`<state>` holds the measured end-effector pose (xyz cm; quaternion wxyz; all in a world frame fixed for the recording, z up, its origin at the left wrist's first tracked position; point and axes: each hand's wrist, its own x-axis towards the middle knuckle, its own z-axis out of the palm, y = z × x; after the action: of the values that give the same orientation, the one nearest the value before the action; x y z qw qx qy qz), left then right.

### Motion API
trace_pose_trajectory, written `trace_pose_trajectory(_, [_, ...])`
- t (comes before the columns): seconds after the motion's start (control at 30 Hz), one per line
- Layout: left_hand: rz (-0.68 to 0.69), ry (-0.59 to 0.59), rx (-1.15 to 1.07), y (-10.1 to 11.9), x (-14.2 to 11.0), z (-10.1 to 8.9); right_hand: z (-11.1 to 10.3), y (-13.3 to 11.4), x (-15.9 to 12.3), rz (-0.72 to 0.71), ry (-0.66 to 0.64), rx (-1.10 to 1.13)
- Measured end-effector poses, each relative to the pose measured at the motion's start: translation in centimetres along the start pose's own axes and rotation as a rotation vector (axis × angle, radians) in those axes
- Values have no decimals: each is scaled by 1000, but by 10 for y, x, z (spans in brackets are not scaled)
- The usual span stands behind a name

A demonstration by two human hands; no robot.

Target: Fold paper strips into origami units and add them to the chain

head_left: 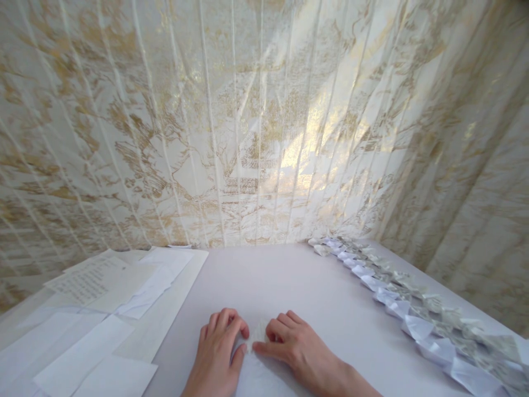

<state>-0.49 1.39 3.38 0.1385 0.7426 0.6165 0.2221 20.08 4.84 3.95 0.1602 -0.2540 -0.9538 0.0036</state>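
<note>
A thin white paper lies at the near middle of the table, its lower part cut off by the frame's bottom edge. My left hand is curled at the paper's left side, thumb and forefinger pinching near its upper end. From the right, my right hand closes on the same upper end, its thumb pointing left and its other fingers bent. Between the two sets of fingertips the paper looks narrow and pale. Its exact folds are too faint to tell.
Loose white sheets overlap on the left, with a printed page among them. Along the right edge run rows of folded paper pieces, white and printed. Patterned curtains hang behind the pale table.
</note>
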Motion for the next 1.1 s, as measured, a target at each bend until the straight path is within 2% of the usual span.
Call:
trace_pose_trajectory(0.4, [5,49,24,4,0,4,-7,-6,0,-1,-32,-74])
trace_pose_trajectory(0.63, [8,52,13,1,-1,5,-19,5,-27,103,1,-47])
trace_pose_trajectory(0.7, [39,65,-23,0,-2,6,-23,11,-35,116,14,-53])
trace_pose_trajectory(0.83, [186,62,-84,1,-1,7,-28,20,-42,173,55,-73])
trace_pose_trajectory(0.97, [231,-8,-57,6,0,3,-25,14,-34,263,91,10])
trace_pose_trajectory(1.1, [256,-7,22,5,1,4,-14,-4,-13,315,-13,124])
